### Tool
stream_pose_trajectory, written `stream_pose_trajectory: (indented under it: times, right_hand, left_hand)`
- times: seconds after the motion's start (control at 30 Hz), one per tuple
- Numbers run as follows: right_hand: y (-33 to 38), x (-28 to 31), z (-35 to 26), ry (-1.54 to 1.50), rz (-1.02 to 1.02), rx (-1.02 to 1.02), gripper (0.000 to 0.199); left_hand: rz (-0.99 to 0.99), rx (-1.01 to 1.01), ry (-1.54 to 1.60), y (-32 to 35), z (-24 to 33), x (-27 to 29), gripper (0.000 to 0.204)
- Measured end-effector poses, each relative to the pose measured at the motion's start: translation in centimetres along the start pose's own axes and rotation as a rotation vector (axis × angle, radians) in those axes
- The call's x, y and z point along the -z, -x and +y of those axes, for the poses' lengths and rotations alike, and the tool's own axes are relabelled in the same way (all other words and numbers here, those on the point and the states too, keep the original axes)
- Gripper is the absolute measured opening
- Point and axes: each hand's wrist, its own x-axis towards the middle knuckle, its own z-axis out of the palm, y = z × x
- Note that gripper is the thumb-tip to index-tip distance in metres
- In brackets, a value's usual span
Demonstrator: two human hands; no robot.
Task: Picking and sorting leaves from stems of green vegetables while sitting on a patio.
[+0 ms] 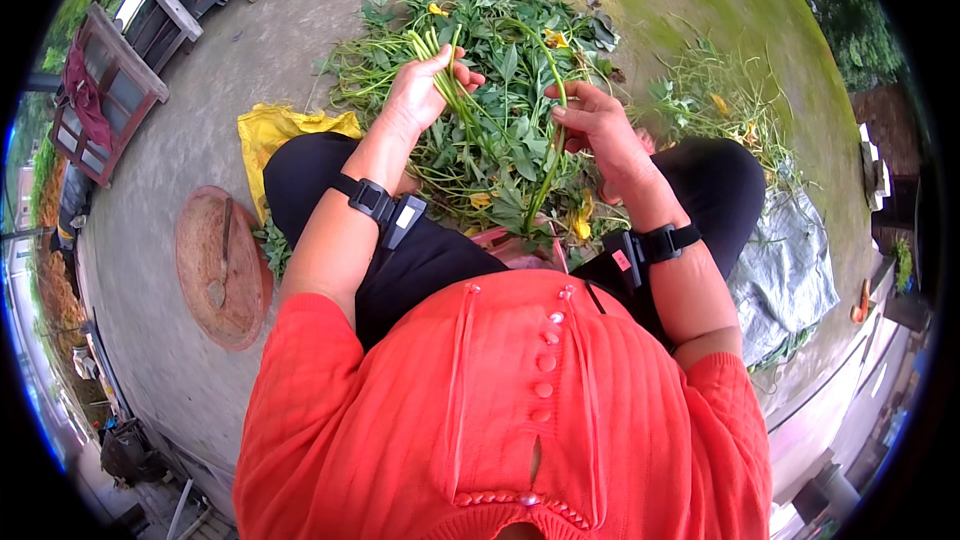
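My left hand (430, 88) is closed round a bunch of green leaf stalks (428, 44), whose cut ends fan out above the fingers. In my right hand (596, 130), thumb and fingers pinch one long green stem (556, 75) that arches up and over to the left. Its lower part hangs toward my lap. Both hands are above a wide heap of leafy green vines (500, 65) on the ground between and beyond my knees. Several yellowed leaves (556, 38) show among the green ones.
A yellow sack (290, 125) lies by my left knee, with a reddish round basin (222, 270) holding a long-handled tool nearby. On the right are a pile of thin stems (725, 90) and a silvery sheet (785, 260). Wooden window frames (110, 105) lean at the far left.
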Motion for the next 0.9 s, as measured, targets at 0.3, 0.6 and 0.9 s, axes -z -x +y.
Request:
stream_pose_trajectory:
  times: [0.3, 0.6, 0.9]
  right_hand:
    - [-1.0, -0.2, 1.5, -0.099, 0.053, -0.049, 0.01]
    - [-2.1, -1.6, 2.8, 0.001, 0.073, -0.058, 0.014]
    - [-3.2, -1.8, 3.7, 0.167, 0.164, -0.008, 0.013]
  left_hand:
    - [-0.223, 0.037, 0.147, 0.1, -0.9, -1.4, 0.022]
    - [-0.165, -0.008, 0.124, 0.4, -2.3, -5.2, 0.02]
    - [-0.159, 0.006, 0.093, 0.3, -3.8, -6.6, 0.02]
